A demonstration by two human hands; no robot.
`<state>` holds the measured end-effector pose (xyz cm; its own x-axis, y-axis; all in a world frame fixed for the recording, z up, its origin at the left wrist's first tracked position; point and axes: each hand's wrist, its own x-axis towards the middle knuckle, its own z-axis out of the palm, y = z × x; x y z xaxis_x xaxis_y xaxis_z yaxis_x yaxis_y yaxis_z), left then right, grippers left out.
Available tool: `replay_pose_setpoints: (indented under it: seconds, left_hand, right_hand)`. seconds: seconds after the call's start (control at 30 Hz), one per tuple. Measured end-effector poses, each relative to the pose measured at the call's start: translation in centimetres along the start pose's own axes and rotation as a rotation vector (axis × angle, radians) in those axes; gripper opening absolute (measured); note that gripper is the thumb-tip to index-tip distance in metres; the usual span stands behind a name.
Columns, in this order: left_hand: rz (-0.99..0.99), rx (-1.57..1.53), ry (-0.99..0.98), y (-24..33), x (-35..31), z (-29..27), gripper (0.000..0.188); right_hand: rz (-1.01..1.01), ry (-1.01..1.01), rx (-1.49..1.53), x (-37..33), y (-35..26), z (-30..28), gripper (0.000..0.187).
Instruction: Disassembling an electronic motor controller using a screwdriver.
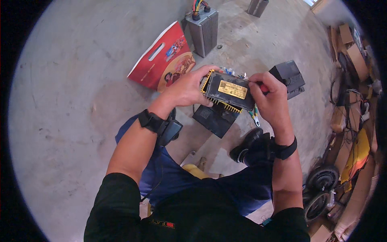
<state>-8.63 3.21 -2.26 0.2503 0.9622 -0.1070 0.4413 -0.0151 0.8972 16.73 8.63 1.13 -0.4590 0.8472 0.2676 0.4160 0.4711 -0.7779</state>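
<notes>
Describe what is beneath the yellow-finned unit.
A black box shows partly beneath the unit; the unit covers the box's far part, and whether they touch is unclear.

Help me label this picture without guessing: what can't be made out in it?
All in the head view:
Red object: its kind; the right hand covers most of it.
Black module in the left hand: its underside, turned away from the camera.
Coloured wires: their upper ends, cut off by the top edge.
Small dark ring: too small to identify.
</notes>
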Motion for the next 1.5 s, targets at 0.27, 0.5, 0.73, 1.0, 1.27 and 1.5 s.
replay_pose_setpoints:
  seconds: [0.27, 0.5, 0.73, 1.0, 1.27, 1.5]
  left_hand:
    - [-0.039, -0.013, -0.034, -0.1, -0.1, -0.2, 0.096]
    - [-0.054, -0.045, -0.044, 0.1, 0.0, -0.2, 0.096]
    - [-0.033, -0.047, -0.033, -0.7, 0.1, -0.1, 0.097]
    - [-0.054, -0.065, -0.038, 0.0, 0.1, -0.1, 0.097]
    - [-0.061, -0.072, -0.039, -0.1, 0.0, 0.0, 0.097]
    - [-0.045, -0.040, -0.026, 0.2, 0.0, 0.1, 0.099]
  right_hand:
    - [0.040, -0.111, -0.084, 0.1, -0.4, -0.3, 0.008]
    - [-0.005, -0.100, -0.129, -0.1, -0.2, -0.1, 0.008]
    - [-0.007, -0.038, 0.007, 0.0, 0.4, 0.5, 0.008]
    - [-0.030, -0.100, -0.143, -0.1, -0.5, 0.1, 0.009]
    - [-0.024, -0.159, -0.105, -0.2, -0.2, -0.3, 0.011]
    - [-0.035, -0.157, -0.109, -0.3, -0.2, -0.2, 0.010]
